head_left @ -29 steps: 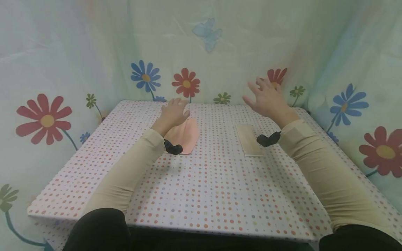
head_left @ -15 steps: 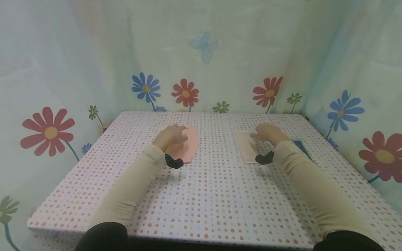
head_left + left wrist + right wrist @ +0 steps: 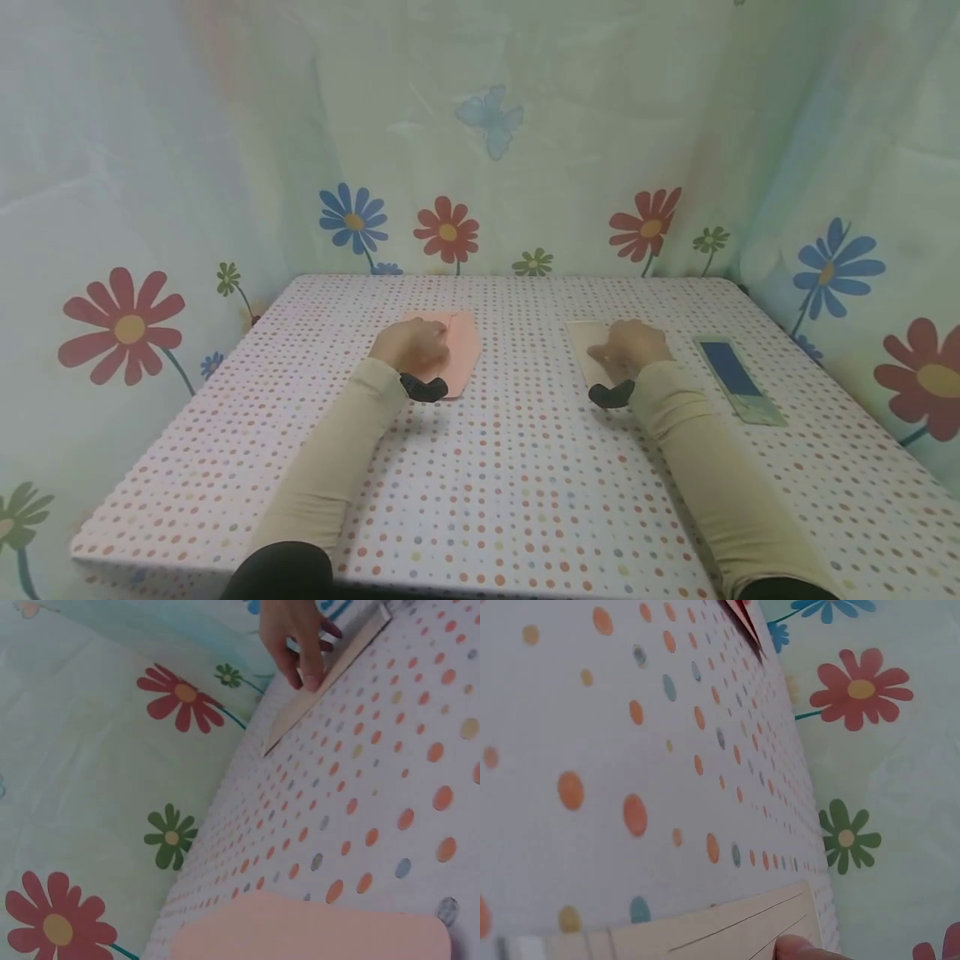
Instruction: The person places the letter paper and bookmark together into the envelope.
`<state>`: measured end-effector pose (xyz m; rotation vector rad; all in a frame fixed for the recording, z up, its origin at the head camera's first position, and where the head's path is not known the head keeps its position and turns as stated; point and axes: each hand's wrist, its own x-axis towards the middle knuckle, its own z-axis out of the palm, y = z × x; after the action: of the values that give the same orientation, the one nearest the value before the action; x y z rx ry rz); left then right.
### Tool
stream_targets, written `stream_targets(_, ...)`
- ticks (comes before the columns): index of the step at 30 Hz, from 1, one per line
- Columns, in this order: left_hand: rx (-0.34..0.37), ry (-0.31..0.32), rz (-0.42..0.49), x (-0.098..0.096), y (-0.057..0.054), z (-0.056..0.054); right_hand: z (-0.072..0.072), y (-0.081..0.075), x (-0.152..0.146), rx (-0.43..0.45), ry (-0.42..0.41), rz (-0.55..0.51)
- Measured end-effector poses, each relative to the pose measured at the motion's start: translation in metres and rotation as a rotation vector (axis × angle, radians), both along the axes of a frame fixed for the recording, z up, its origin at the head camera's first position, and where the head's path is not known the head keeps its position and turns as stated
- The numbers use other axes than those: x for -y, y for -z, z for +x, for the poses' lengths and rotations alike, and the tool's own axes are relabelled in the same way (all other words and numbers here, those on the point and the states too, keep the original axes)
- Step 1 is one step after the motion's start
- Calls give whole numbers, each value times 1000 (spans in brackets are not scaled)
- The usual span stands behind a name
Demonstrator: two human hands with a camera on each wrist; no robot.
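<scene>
On the left of the dotted tabletop [image 3: 517,483], a pink envelope-shaped sheet [image 3: 467,354] lies under the left hand [image 3: 408,343], its fingers bent; whether they pinch it I cannot tell. To the right, the right hand [image 3: 632,343] bends over a flat cream card [image 3: 585,335], a fingertip touching its face, grip unclear. Both pieces look light and easily creased, the card probably stiffer; 2 opposite long edges seem the safest hold.
</scene>
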<state>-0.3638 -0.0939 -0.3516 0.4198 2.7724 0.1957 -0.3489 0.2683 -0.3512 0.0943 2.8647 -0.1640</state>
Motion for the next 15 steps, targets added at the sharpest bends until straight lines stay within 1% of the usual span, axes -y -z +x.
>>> stream_targets(1, 7, -14, 9, 0, -1, -1, 0, 0, 1, 1, 7, -7)
stream_targets(2, 23, -55, 55, -1, -3, -1, 0, -1, 1, -2, 9, -14)
stream_targets(3, 33, -115, 111, -1, -5, -1, 0, -2, 2, -8, 10, -17)
stream_targets(4, 45, -137, 129, -2, -5, -1, 1, -2, 1, -14, 10, -18)
stream_targets(5, 55, -156, 140, -3, -5, -1, 2, -2, 1, -20, 8, -17)
stream_targets(7, 53, -162, 132, -5, -7, -1, 4, -4, 2, -34, 4, -20)
stream_targets(9, 67, -188, 133, -6, -9, -2, 3, -6, 4, -46, 5, -18)
stream_targets(12, 119, -253, 163, -5, -12, -4, 2, -7, 9, -49, 15, -33)
stream_targets(15, 182, -333, 233, -6, -16, -6, 2, -6, 13, -52, 35, -50)
